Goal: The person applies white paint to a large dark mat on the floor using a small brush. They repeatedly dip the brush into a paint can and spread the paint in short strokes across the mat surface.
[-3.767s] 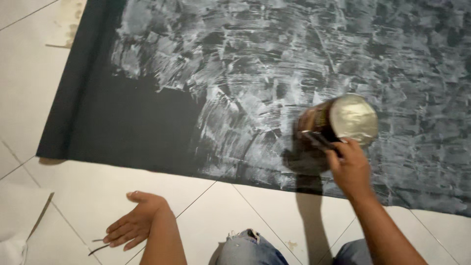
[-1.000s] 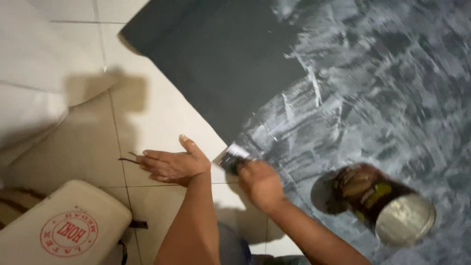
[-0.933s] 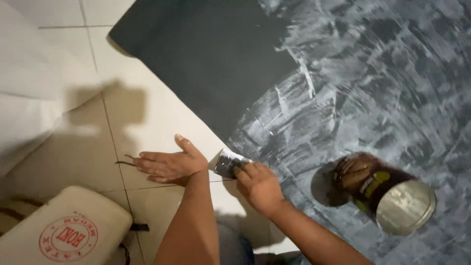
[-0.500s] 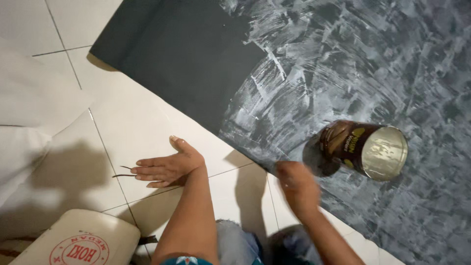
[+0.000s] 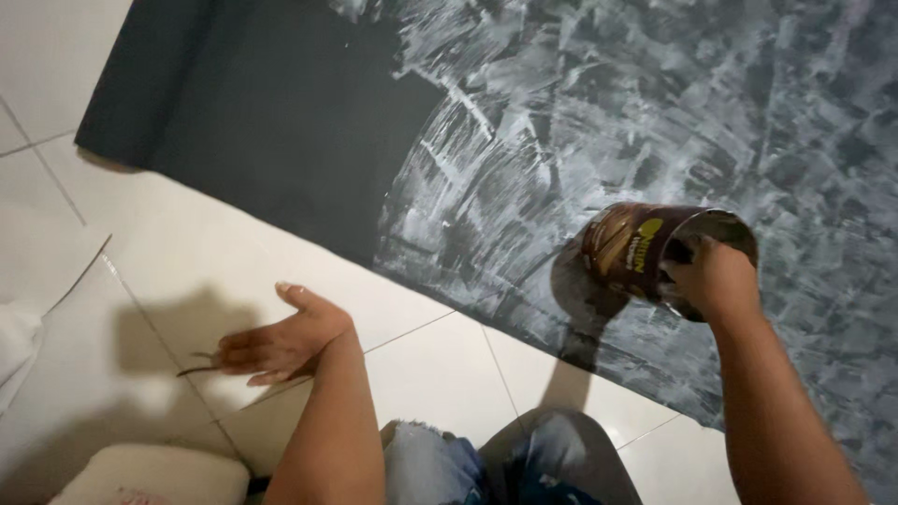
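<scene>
A large dark sheet (image 5: pixel 262 122) lies on the white tiled floor (image 5: pixel 168 252), and most of it is smeared with whitish-grey brush strokes (image 5: pixel 655 103). A brown tin can (image 5: pixel 622 248) lies tilted on the painted part. My right hand (image 5: pixel 716 276) is curled over the can's open mouth; the brush it carried a moment ago is hidden behind the hand. My left hand (image 5: pixel 281 337) rests flat on a floor tile with its fingers apart, holding nothing. A thin dark sliver (image 5: pixel 201 363) lies by its fingertips.
My knees in torn blue jeans (image 5: pixel 524 458) are at the bottom centre, just short of the sheet's near edge. A white cushioned object (image 5: pixel 150 472) sits at the bottom left, with a white cloth (image 5: pixel 14 346) at the left edge.
My right hand moved with the brush from the sheet's near edge to the right, up to the can's mouth. The view shifted, and my left hand stayed planted on the tile.
</scene>
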`<state>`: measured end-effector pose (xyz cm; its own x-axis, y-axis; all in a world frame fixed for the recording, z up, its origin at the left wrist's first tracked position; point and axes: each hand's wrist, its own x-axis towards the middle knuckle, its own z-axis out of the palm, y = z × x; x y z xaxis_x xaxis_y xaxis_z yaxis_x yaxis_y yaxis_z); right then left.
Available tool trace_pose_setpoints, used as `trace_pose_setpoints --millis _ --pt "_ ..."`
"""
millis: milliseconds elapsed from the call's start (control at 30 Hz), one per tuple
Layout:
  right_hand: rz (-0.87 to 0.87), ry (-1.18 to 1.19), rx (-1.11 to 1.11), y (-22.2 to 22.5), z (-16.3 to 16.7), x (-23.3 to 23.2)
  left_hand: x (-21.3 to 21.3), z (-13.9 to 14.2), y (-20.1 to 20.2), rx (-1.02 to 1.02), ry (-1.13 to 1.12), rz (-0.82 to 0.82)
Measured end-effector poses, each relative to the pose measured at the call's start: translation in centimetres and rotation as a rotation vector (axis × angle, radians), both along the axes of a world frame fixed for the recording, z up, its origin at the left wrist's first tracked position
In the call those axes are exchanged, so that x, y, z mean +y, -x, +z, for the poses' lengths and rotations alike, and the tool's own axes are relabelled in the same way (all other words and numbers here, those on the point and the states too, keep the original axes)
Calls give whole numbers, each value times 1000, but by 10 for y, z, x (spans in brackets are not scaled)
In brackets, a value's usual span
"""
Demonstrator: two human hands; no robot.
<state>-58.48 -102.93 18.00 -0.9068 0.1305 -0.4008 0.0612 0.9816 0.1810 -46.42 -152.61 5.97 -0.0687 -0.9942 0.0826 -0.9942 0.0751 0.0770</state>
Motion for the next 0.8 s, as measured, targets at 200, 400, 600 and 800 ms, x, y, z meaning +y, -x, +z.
trace_pose_setpoints --millis 200,400,600,800 --pt "-61 -83 21 -15 32 4 0 -6 0 32 -22 -6" --pt "-347 632 588 -30 98 -54 -4 -2 4 57 -95 29" --pt "-256 1007 165 46 37 -252 -9 -3 4 94 -112 33" --pt "48 946 47 119 -52 -360 -16 -4 6 112 -176 61"
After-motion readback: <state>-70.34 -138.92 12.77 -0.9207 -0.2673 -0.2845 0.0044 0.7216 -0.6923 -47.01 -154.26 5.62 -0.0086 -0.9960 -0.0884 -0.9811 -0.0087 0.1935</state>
